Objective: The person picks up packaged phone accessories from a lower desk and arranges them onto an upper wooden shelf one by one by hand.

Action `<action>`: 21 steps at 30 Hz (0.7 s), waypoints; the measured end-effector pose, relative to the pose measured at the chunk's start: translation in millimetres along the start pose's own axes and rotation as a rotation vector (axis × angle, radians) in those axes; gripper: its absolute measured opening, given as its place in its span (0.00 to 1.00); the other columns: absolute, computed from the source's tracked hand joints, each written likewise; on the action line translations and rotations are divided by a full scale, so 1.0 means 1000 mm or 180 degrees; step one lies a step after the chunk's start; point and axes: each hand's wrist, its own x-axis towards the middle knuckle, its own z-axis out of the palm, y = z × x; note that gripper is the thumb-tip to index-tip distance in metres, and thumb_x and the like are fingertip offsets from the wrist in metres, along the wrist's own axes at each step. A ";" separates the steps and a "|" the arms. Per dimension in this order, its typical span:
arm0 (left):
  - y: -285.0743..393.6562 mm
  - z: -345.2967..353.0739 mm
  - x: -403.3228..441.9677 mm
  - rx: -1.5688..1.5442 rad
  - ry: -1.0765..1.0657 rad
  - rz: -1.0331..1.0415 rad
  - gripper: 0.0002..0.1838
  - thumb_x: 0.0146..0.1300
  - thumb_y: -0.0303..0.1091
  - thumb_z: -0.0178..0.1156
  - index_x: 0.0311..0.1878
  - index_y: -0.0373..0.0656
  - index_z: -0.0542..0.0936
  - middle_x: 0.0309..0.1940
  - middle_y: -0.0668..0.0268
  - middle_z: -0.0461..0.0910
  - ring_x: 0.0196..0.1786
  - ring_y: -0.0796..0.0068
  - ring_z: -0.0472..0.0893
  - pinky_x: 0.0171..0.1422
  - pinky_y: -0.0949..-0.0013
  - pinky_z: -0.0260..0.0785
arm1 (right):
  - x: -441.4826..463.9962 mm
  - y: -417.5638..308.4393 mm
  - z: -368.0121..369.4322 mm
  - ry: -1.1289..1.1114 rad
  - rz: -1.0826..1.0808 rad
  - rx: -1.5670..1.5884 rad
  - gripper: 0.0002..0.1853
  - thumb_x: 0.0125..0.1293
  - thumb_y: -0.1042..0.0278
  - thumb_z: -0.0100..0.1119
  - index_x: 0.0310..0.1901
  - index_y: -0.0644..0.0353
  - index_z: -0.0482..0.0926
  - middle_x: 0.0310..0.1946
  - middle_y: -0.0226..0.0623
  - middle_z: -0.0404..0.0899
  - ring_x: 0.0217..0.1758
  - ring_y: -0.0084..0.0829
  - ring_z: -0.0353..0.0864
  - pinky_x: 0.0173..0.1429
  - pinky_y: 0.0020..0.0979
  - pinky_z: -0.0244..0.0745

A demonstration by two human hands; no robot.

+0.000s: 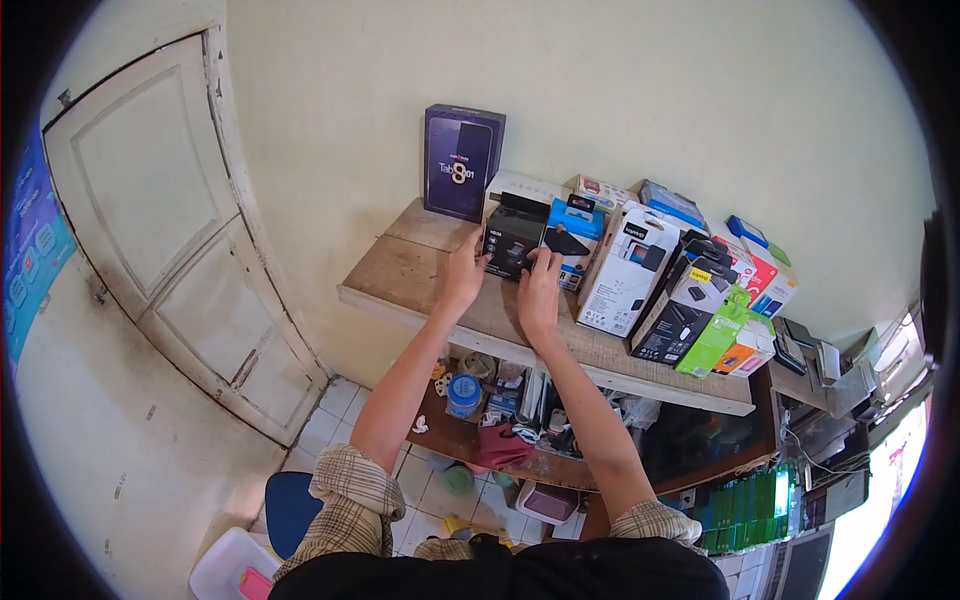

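Observation:
A small black box [512, 243] stands upright on the wooden shelf [395, 272], with my hands on either side of it. My left hand [465, 268] has its fingers against the box's left edge. At its lower right side, the fingers of my right hand [540, 288] press on the box. Behind and to the left rises a tall dark purple tablet box [462, 160]. A blue and black box [575, 235] stands just right of the black one, and a white box [625, 275] leans beside that.
More packages, including a black box [672, 325] and a green one [715, 335], line the shelf's right side. Below is a lower shelf [560, 468] holding a blue jar [463, 396] and clutter. A white door [190, 240] is at left, a blue chair [290, 512] at lower left.

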 end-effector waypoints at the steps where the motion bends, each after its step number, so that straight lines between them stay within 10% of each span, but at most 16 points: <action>1: 0.007 -0.001 0.000 0.0201 -0.0102 -0.0178 0.26 0.51 0.20 0.58 0.56 0.41 0.68 0.41 0.50 0.77 0.41 0.58 0.79 0.44 0.64 0.70 | 0.001 0.002 0.001 -0.0003 0.0008 -0.0014 0.18 0.51 0.86 0.51 0.44 0.64 0.61 0.42 0.52 0.62 0.43 0.54 0.69 0.44 0.45 0.68; 15: 0.004 0.003 -0.003 -0.0102 -0.0473 -0.0337 0.33 0.51 0.22 0.60 0.60 0.41 0.59 0.52 0.51 0.70 0.51 0.58 0.74 0.56 0.63 0.65 | -0.008 0.006 -0.008 -0.0311 -0.0113 0.0214 0.17 0.53 0.84 0.48 0.47 0.65 0.64 0.42 0.52 0.62 0.45 0.53 0.68 0.47 0.44 0.67; 17: 0.006 0.008 -0.019 0.1040 0.0645 0.0517 0.31 0.54 0.26 0.59 0.61 0.39 0.59 0.56 0.52 0.66 0.58 0.61 0.68 0.61 0.64 0.58 | -0.022 0.003 -0.028 -0.0288 -0.0230 0.0405 0.15 0.54 0.83 0.50 0.45 0.65 0.66 0.40 0.49 0.64 0.42 0.49 0.71 0.44 0.40 0.69; 21: 0.085 -0.001 -0.105 -0.0899 0.0764 0.0392 0.21 0.58 0.26 0.55 0.54 0.35 0.65 0.52 0.55 0.67 0.54 0.63 0.68 0.57 0.66 0.60 | -0.088 -0.017 -0.117 -0.0336 -0.0451 0.0602 0.08 0.54 0.83 0.52 0.37 0.66 0.74 0.34 0.43 0.70 0.37 0.41 0.73 0.41 0.32 0.70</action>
